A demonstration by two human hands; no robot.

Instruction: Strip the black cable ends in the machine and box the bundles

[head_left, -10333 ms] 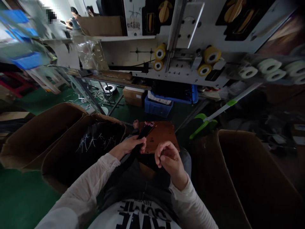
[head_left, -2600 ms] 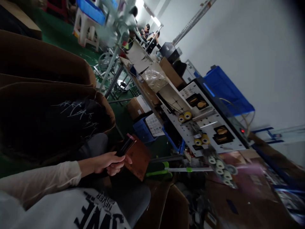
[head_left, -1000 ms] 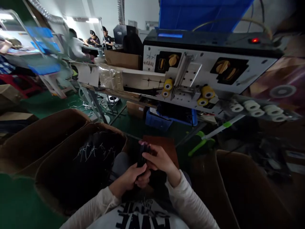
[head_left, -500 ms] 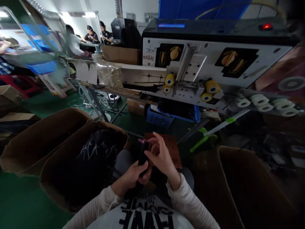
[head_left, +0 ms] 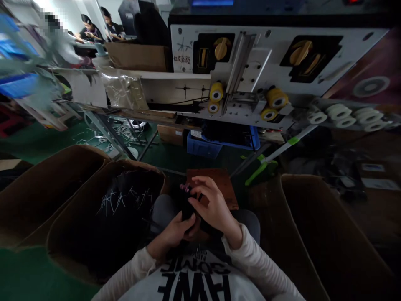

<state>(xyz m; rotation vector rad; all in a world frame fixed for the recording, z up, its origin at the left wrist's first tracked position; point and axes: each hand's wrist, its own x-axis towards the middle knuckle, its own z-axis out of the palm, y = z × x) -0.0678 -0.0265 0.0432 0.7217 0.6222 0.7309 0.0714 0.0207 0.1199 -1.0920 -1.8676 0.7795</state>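
Observation:
In front of my lap a bundle of black cables [head_left: 187, 205] stands roughly upright, its top ends showing small pinkish tips. My left hand [head_left: 180, 230] is closed around the lower part of the bundle, thumb across its front. Beside the upper end is my right hand [head_left: 213, 205], with its fingers apart and bent towards the pink tips. The right thumb lies at the bundle's side; whether the fingertips touch it is hard to see. To the left, a cardboard box [head_left: 75, 184] holds dark cables [head_left: 131, 217] with several white ties [head_left: 120, 200] around them.
A machine with yellow rollers [head_left: 216, 92] fills the bench ahead. Below are a blue bin [head_left: 203, 144] and a brown wooden stool [head_left: 224, 184]. Another deep cardboard box [head_left: 285, 196] stands at my right, near a green-footed stand [head_left: 258, 171]. Co-workers [head_left: 90, 31] sit far left.
The view has tilted down and shifted, so the machine appears higher and nearer. My right fingers have moved in over the pink tips, which now look more spread. My left hand keeps its hold.

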